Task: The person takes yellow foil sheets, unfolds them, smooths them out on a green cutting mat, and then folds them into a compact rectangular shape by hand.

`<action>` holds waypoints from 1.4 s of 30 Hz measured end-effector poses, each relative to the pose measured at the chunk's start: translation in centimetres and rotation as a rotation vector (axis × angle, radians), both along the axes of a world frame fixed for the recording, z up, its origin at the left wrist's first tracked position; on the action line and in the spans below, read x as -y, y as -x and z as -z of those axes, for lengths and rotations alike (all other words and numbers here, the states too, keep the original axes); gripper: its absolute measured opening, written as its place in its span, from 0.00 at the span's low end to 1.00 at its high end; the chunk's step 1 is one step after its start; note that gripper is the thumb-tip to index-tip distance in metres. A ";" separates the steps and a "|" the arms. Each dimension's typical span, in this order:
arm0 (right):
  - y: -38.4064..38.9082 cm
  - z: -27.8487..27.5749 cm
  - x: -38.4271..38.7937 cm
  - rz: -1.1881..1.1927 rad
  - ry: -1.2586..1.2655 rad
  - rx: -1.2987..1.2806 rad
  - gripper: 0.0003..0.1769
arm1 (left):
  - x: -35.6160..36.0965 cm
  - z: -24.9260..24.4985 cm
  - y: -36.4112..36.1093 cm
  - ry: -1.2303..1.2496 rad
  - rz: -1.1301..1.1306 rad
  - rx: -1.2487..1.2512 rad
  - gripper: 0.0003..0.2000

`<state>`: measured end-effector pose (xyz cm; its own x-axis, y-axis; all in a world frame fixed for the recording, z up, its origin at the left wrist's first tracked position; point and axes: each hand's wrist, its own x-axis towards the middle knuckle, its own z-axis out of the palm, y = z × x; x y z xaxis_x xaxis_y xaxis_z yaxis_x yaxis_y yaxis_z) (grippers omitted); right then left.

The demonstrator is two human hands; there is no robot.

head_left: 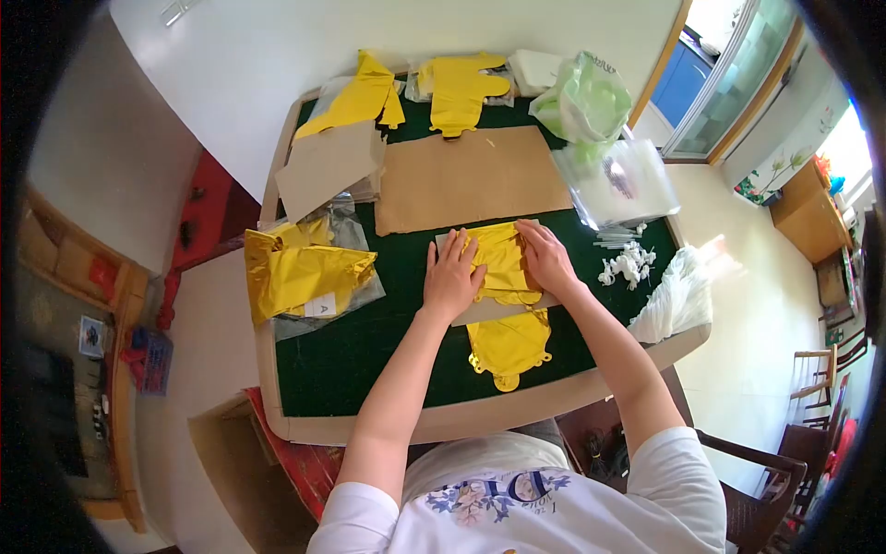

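A gold foil balloon (501,263), flat and creased, lies over a small piece of cardboard (466,316). Its rounded lower part (509,343) reaches past the cardboard toward my body. My left hand (451,274) rests flat on the foil's left side, fingers apart and thumb out. At the right edge, my right hand (548,259) has its fingers curled against the foil; its thumb is mostly hidden. Left of my hands, more gold foil (309,277) lies on a clear plastic bag with a white label marked A.
A large cardboard sheet (471,180) lies beyond my hands on the green tabletop (388,369). Smaller cardboard pieces (330,171) and more gold foil (461,92) are at the back. Clear bags (623,185), a green-white bag (586,102) and white ties (629,265) lie to the right.
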<state>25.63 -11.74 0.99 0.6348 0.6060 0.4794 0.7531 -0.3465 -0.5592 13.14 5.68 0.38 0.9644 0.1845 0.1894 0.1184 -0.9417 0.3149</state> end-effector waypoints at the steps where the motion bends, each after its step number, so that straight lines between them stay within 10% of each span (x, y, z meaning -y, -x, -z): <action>1: 0.0 0.0 0.1 -0.015 0.018 0.030 0.15 | 0.0 0.0 0.0 0.003 -0.003 -0.001 0.26; 42: -0.8 1.2 0.2 0.101 -0.149 -0.091 0.21 | 3.3 -0.8 -9.5 0.031 0.082 0.345 0.12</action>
<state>26.43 -11.96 -0.16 0.7337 0.4637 0.4967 0.6626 -0.3263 -0.6741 22.64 2.36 1.15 0.8567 0.1196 0.5018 -0.0758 -0.9330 0.3517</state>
